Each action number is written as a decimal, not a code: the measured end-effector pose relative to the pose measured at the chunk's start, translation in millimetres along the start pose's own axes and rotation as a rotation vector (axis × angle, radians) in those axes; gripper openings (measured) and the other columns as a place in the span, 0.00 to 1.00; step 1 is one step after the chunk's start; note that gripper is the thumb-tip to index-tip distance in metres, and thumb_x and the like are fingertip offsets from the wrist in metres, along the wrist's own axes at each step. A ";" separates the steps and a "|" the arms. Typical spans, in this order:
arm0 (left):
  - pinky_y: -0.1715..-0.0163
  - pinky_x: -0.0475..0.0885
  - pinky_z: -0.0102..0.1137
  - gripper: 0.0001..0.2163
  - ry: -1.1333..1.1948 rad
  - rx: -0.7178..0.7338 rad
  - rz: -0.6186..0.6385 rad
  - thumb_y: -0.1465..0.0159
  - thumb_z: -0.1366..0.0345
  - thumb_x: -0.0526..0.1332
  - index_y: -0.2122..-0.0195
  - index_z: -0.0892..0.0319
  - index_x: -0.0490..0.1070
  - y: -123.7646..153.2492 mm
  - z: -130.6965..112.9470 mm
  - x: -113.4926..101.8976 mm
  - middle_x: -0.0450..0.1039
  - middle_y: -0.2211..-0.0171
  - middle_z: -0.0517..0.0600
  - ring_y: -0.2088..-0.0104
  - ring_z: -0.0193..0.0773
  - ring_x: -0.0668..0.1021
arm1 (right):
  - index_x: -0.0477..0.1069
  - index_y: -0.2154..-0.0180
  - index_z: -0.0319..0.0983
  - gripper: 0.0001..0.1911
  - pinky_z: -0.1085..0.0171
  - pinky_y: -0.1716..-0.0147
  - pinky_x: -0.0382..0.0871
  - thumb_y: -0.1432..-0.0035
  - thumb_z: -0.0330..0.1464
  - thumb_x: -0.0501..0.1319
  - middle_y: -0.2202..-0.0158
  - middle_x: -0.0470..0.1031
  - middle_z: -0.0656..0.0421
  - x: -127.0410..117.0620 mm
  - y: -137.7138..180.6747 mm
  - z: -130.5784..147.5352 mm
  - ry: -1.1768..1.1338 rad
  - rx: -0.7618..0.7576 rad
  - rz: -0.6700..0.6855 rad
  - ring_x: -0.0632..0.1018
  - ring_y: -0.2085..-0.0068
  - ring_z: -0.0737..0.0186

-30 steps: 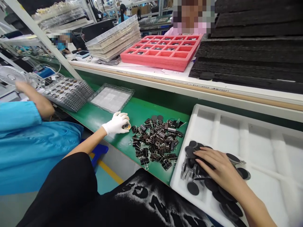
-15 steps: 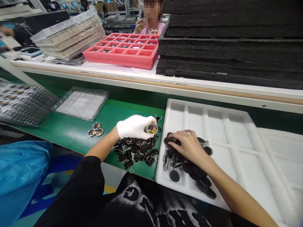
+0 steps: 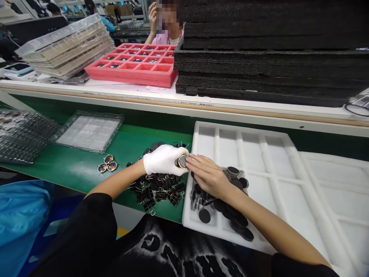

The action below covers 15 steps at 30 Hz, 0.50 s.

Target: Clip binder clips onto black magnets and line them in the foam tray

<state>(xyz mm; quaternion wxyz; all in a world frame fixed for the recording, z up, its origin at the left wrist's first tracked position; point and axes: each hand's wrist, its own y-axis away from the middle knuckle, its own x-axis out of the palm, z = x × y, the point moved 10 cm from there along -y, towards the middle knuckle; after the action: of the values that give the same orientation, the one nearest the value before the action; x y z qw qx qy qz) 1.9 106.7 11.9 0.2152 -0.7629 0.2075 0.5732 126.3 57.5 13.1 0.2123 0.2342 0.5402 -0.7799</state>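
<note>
My left hand (image 3: pixel 164 159), in a white glove, is closed around a round metal-rimmed piece (image 3: pixel 180 162) that looks like a watch case. A dark grey disc (image 3: pixel 183 161) covers the face of this piece. The bare fingertips of my right hand (image 3: pixel 211 177) press together at the disc's right edge. Below the glove lies a heap of black binder clips (image 3: pixel 161 184). Under and around my right wrist, loose black discs (image 3: pixel 204 216) fill compartments of a white foam tray (image 3: pixel 188 209). Three round pieces with amber-patterned faces (image 3: pixel 107 164) sit to the left on the green table.
Stacked clear blister trays (image 3: pixel 25 134) and a flat clear tray (image 3: pixel 89 130) occupy the left. On the shelf are a red foam tray (image 3: pixel 131 77), plastic trays (image 3: pixel 66 46) and tall black foam stacks (image 3: pixel 268 73). Another person (image 3: pixel 167 36) sits behind.
My right hand has moved from the discs up and left to the piece in my left hand. The piece's amber face is now covered by a dark disc. The view has shifted right.
</note>
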 end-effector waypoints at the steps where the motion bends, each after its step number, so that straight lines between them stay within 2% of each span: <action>1: 0.65 0.74 0.34 0.19 -0.012 0.013 -0.007 0.39 0.53 0.65 0.51 0.57 0.73 -0.1 -2.1 0.3 0.81 0.68 0.48 0.65 0.46 0.85 | 0.71 0.34 0.46 0.30 0.40 0.36 0.75 0.32 0.20 0.59 0.38 0.78 0.52 1.6 0.9 -2.6 -0.058 0.037 0.012 0.74 0.33 0.46; 2: 0.65 0.73 0.33 0.18 -0.027 0.033 -0.017 0.39 0.53 0.66 0.51 0.57 0.73 -0.2 -5.5 -0.1 0.81 0.69 0.48 0.66 0.45 0.84 | 0.71 0.34 0.47 0.28 0.39 0.35 0.73 0.32 0.22 0.60 0.36 0.77 0.52 1.1 1.8 -8.1 -0.128 0.109 -0.003 0.72 0.32 0.45; 4: 0.65 0.72 0.34 0.16 -0.060 0.110 -0.034 0.37 0.54 0.65 0.53 0.57 0.73 -0.2 -17.2 -1.6 0.81 0.68 0.48 0.67 0.43 0.84 | 0.72 0.36 0.46 0.25 0.42 0.39 0.77 0.32 0.28 0.64 0.35 0.75 0.49 -0.3 6.9 -29.5 -0.315 0.361 -0.073 0.75 0.34 0.44; 6: 0.65 0.71 0.34 0.16 -0.075 0.209 -0.030 0.35 0.52 0.65 0.52 0.57 0.73 -0.4 -29.6 -3.6 0.81 0.68 0.49 0.68 0.42 0.83 | 0.74 0.38 0.42 0.25 0.48 0.51 0.84 0.35 0.37 0.69 0.41 0.79 0.46 14.9 19.4 -53.9 -0.578 0.694 -0.042 0.84 0.46 0.47; 8: 0.67 0.69 0.34 0.21 -0.025 0.257 -0.001 0.34 0.48 0.65 0.48 0.58 0.72 -3.6 -31.0 -7.9 0.81 0.67 0.49 0.70 0.41 0.82 | 0.78 0.44 0.39 0.25 0.54 0.61 0.85 0.38 0.43 0.72 0.53 0.84 0.48 35.1 32.2 -64.4 -0.842 0.961 0.061 0.86 0.60 0.53; 9: 0.68 0.69 0.33 0.23 0.020 0.231 0.013 0.33 0.46 0.63 0.46 0.59 0.71 -8.0 -23.9 -11.8 0.81 0.68 0.49 0.71 0.40 0.81 | 0.80 0.48 0.38 0.23 0.57 0.63 0.84 0.39 0.45 0.73 0.59 0.85 0.50 39.0 35.8 -67.1 -0.941 1.047 0.082 0.85 0.64 0.55; 11: 0.69 0.67 0.32 0.22 0.053 0.082 0.009 0.29 0.46 0.56 0.48 0.59 0.73 -22.8 5.5 -22.2 0.79 0.70 0.48 0.73 0.38 0.79 | 0.81 0.54 0.38 0.21 0.62 0.64 0.82 0.43 0.45 0.76 0.62 0.85 0.53 32.9 38.4 -76.4 -1.053 1.149 0.019 0.85 0.62 0.58; 13: 0.68 0.66 0.33 0.24 -0.063 -0.118 0.003 0.25 0.47 0.48 0.60 0.58 0.76 -42.2 43.9 -29.3 0.76 0.74 0.50 0.72 0.39 0.78 | 0.82 0.57 0.39 0.20 0.66 0.63 0.81 0.47 0.44 0.78 0.62 0.84 0.54 20.4 39.3 -88.0 -1.117 1.201 -0.095 0.85 0.59 0.58; 15: 0.67 0.65 0.34 0.29 -0.239 -0.252 0.102 0.26 0.44 0.45 0.67 0.58 0.76 -63.8 75.0 -20.2 0.76 0.74 0.53 0.70 0.43 0.79 | 0.82 0.60 0.39 0.20 0.67 0.63 0.81 0.50 0.42 0.81 0.62 0.84 0.56 11.8 40.8 -97.5 -1.172 1.242 -0.181 0.85 0.59 0.59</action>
<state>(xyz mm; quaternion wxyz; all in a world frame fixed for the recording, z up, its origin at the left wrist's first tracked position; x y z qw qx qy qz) -26.3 202.9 18.3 0.1118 -0.6988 0.1453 0.6914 153.9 135.2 -54.1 0.2276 -0.1768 -0.1650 -0.9433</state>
